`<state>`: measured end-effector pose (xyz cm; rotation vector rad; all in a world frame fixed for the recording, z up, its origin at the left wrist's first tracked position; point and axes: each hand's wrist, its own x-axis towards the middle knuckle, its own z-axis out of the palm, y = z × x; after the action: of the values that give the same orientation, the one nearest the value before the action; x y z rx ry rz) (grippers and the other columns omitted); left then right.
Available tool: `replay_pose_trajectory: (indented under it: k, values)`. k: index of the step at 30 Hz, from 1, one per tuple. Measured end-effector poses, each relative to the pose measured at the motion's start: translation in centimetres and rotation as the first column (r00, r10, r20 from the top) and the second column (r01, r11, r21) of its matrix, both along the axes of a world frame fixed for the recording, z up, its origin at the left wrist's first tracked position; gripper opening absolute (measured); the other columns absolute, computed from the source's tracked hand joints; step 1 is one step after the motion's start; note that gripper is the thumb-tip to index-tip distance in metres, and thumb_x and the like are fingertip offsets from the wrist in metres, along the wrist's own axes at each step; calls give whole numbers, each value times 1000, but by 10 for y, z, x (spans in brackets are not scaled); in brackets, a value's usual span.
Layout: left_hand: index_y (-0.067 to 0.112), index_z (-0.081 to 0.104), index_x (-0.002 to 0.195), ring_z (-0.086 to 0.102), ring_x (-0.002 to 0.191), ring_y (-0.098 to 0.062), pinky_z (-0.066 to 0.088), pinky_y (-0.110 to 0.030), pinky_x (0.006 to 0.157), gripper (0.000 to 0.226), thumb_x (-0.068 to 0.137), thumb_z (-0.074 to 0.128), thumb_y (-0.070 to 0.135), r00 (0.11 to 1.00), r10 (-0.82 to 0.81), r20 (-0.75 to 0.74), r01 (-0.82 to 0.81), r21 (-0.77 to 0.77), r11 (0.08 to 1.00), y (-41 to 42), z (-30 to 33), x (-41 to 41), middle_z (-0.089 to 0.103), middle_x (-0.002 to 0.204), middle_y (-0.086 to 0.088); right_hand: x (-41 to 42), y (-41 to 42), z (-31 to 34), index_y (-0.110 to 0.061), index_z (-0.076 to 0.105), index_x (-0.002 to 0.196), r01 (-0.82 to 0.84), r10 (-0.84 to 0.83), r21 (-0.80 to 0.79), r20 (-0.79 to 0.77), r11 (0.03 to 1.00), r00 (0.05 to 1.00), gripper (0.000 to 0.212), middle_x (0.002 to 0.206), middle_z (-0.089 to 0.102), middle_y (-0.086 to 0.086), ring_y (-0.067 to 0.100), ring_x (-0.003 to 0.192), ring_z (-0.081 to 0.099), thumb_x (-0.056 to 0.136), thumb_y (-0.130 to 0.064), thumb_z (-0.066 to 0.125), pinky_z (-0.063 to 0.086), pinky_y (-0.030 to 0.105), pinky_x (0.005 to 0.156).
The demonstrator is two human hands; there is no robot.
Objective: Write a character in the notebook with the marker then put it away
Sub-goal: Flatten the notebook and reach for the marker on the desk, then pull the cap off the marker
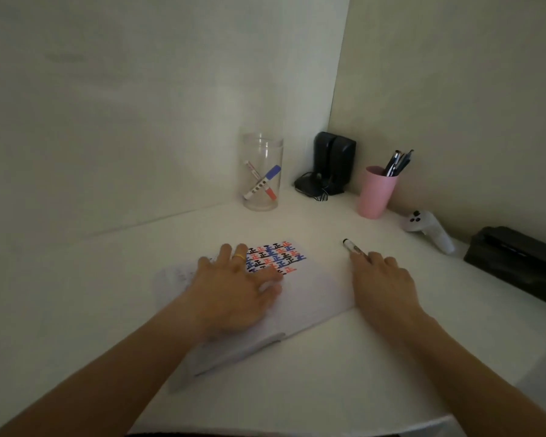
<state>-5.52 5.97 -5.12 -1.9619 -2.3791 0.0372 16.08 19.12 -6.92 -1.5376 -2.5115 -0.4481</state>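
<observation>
An open white notebook (316,288) lies on the white desk, its far part filled with rows of black, red and blue characters (276,257). My left hand (234,285) presses flat on the page, fingers spread, a gold ring on one finger. My right hand (382,282) rests just right of the notebook, its fingers closed around a black-capped marker (350,246) whose cap end points away from me. A clear plastic jar (263,171) at the back holds a red and a blue marker.
A pink cup (375,193) with several pens stands at the back right, beside a black device (331,165) with cables in the corner. A white controller (429,230) and a black case (520,263) lie along the right wall. Walls close in behind and to the right.
</observation>
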Motion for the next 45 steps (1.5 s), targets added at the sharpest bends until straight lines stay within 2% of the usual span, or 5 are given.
replay_pose_trajectory:
  k: [10, 14, 19, 25, 45]
  values:
    - [55, 32, 137, 35, 132, -23, 34, -49, 106, 70, 76, 26, 89, 988, -39, 152, 21, 115, 993, 42, -21, -31, 41, 143, -2, -64, 28, 2, -21, 48, 141, -211, 193, -44, -259, 977, 946, 50, 118, 64, 5, 26, 105, 58, 94, -3, 46, 49, 37, 85]
    - [58, 33, 138, 36, 130, -19, 35, -46, 106, 74, 72, 29, 92, 982, -100, 161, 88, 77, 993, 43, -15, -40, 41, 142, 1, -63, 28, 11, -22, 58, 135, -444, 76, -193, -851, 875, 520, 43, 115, 69, -3, 13, 95, 68, 94, -6, 61, 57, 25, 82]
    - [61, 41, 131, 39, 117, -11, 37, -34, 97, 74, 64, 47, 93, 955, -182, 235, 169, 76, 983, 41, -4, -43, 41, 130, 11, -56, 22, 19, -3, 71, 112, -770, -421, -322, -904, 550, 77, 24, 116, 71, 4, 15, 93, 73, 89, 1, 66, 60, 24, 76]
    - [52, 52, 124, 46, 114, -7, 42, -33, 98, 75, 62, 48, 94, 947, -234, 219, 205, 146, 968, 33, -3, -39, 46, 127, 17, -57, 10, 12, 2, 70, 90, -785, -403, -350, -904, 511, 141, 18, 61, 59, 8, 13, 48, 51, 85, -14, 75, 40, 18, 39]
    - [25, 42, 84, 45, 53, -12, 35, -22, 53, 32, 102, 27, 47, 809, -463, 363, 284, 448, 847, 27, 5, -4, 46, 62, 5, -61, -7, 15, 11, 68, 86, -869, -215, -92, -977, 487, -17, 36, 61, 64, 12, 18, 53, 56, 81, -24, 66, 46, 26, 47]
